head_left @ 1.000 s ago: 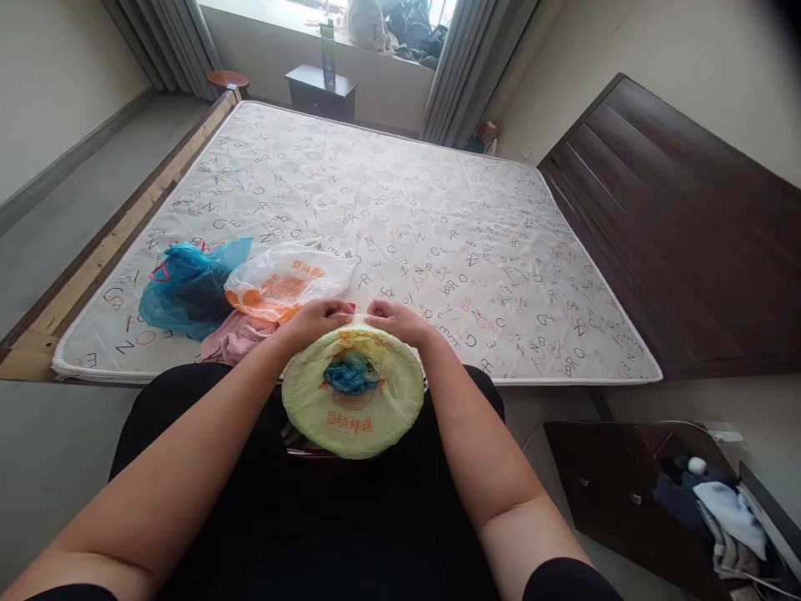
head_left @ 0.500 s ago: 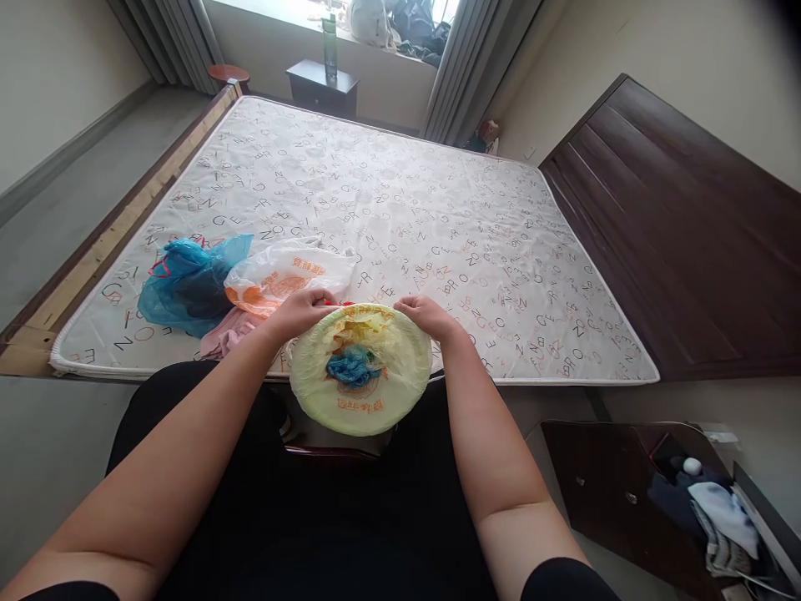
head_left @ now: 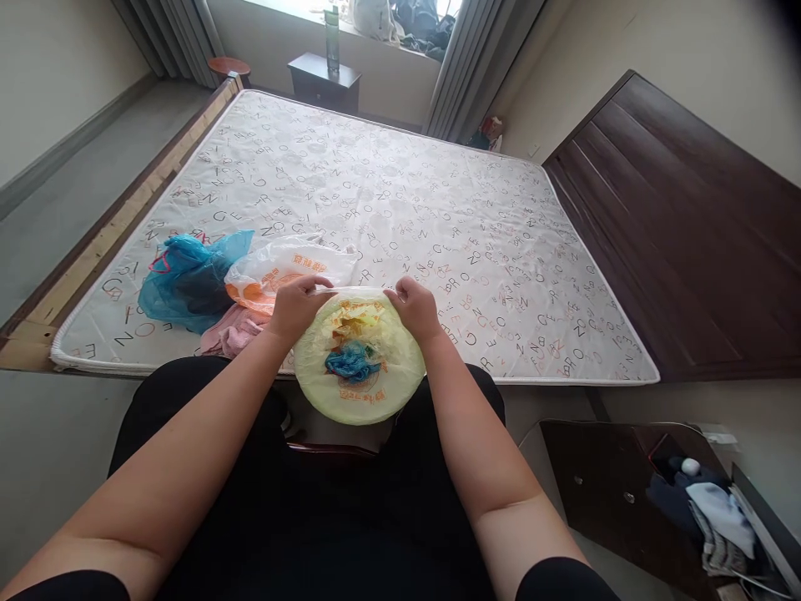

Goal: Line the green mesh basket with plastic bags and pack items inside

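Note:
A round pale-yellow bin point(head_left: 313, 401) stands between my knees, seen from above. A translucent plastic bag point(head_left: 400, 380) with orange print lines it. Crumpled blue plastic point(head_left: 351, 363) and some yellowish-brown scraps lie inside. At the far rim, my left hand point(head_left: 299, 307) pinches the bag's edge on the left. My right hand point(head_left: 413, 309) pinches the same edge on the right, with a strip stretched between the two. Just beyond my left hand lie a white bag with orange print point(head_left: 294, 259), a tied blue bag point(head_left: 200, 284) and a pink cloth point(head_left: 231, 331).
A bare mattress point(head_left: 388, 192) printed with letters fills the area ahead, with a dark headboard point(head_left: 682, 234) to the right. At lower right, a dark table point(head_left: 601, 476) holds folded clothes point(head_left: 726, 517). A nightstand point(head_left: 322, 79) with a bottle point(head_left: 331, 42) stands by the window.
Both hands have risen slightly at the far rim, drawing the bag's edge up into a taut strip. My right hand has moved a little inward. The scraps inside look the same.

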{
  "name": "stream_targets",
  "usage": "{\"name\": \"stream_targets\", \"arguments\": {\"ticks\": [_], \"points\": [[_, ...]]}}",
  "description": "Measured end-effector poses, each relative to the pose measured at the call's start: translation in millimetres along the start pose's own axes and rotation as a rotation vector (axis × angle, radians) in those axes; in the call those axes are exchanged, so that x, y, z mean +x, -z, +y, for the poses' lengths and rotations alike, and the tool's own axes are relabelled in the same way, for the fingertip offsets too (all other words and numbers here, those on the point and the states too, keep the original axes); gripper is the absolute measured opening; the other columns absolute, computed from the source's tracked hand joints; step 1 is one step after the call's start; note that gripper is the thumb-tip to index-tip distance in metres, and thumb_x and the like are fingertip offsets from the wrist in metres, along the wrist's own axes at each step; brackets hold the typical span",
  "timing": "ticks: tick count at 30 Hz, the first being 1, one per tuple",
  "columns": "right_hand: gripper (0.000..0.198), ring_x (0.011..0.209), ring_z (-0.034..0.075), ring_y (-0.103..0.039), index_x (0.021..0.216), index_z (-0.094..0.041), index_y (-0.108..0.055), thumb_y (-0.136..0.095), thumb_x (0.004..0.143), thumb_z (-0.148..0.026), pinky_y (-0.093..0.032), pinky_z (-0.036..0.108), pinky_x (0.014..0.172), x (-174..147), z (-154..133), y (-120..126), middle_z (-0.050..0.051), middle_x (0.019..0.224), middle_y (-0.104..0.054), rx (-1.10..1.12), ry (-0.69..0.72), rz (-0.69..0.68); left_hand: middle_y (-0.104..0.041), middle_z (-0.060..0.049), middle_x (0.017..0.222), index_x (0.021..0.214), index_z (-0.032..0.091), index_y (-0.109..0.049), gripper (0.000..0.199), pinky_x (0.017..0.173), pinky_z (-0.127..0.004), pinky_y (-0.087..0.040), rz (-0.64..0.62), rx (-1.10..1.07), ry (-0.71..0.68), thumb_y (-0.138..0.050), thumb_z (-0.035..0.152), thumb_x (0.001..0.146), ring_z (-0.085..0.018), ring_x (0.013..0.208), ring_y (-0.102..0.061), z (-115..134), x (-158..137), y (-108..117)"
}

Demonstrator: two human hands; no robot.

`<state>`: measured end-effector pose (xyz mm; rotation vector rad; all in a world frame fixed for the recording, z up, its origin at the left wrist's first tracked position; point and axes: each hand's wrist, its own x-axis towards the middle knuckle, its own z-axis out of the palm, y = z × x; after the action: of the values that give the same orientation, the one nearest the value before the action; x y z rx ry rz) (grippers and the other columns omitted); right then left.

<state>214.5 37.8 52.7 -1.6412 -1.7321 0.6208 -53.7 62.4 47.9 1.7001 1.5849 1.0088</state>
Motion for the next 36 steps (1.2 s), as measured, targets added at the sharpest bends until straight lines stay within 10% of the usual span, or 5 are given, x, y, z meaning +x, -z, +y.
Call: {"name": "stream_targets", "arguments": {"ticks": [8,16,20,26,36], "points": [[0.039,0.071,0.016,-0.040,0.076,-0.024,-0.043,-0.069,0.084,-0.052,-0.031,0.030,0.067,-2,24,19,-0.003,0.073,-0.048,-0.017,-0.021,-0.097,-0.052,0.002,0.072,0.104,0.023,-0.076,0.050,0.059,-0.025,-0.036,-0.438,-0.012,0.107,-0.082,0.057,0.068,-0.016,0.065,-0.049,-11,9,32],[0.022,0.067,0.016,-0.035,0.071,-0.025,-0.038,-0.059,0.075,-0.023,-0.030,0.031,0.063,-8,41,38,-0.003,0.067,-0.041,-0.046,-0.135,0.051,-0.064,-0.001,0.076,0.080,0.021,-0.065,0.025,0.064,-0.027,-0.038,-0.082,0.217,0.068,-0.078,0.041,0.071,-0.018,0.071,-0.054,-28,11,31],[0.019,0.068,0.016,-0.041,0.077,-0.025,-0.043,-0.062,0.078,-0.029,-0.035,0.029,0.061,-9,52,41,-0.002,0.073,-0.051,0.031,-0.248,0.065,-0.068,-0.004,0.077,0.087,0.020,-0.071,0.032,0.061,-0.026,-0.040,-0.162,0.190,0.163,-0.079,0.046,0.071,-0.019,0.071,-0.060,-31,15,37],[0.036,0.082,0.020,-0.065,0.111,-0.025,-0.057,-0.070,0.084,-0.045,-0.054,0.030,0.061,-16,64,51,0.006,0.109,-0.070,0.535,-0.614,-0.180,-0.076,-0.009,0.090,0.098,0.019,-0.075,0.051,0.059,-0.025,-0.052,-0.487,-0.137,0.495,-0.089,0.054,0.065,-0.022,0.076,-0.070,-41,12,54],[0.052,0.098,0.019,-0.069,0.114,-0.024,-0.067,-0.090,0.071,-0.040,-0.056,0.027,0.073,-53,69,64,0.008,0.124,-0.070,0.827,-0.514,-0.456,-0.075,-0.012,0.110,0.119,0.022,-0.067,0.061,0.082,-0.037,-0.065,-0.675,-0.724,0.626,-0.094,0.040,0.067,-0.028,0.094,-0.076,-58,-23,57]]}}
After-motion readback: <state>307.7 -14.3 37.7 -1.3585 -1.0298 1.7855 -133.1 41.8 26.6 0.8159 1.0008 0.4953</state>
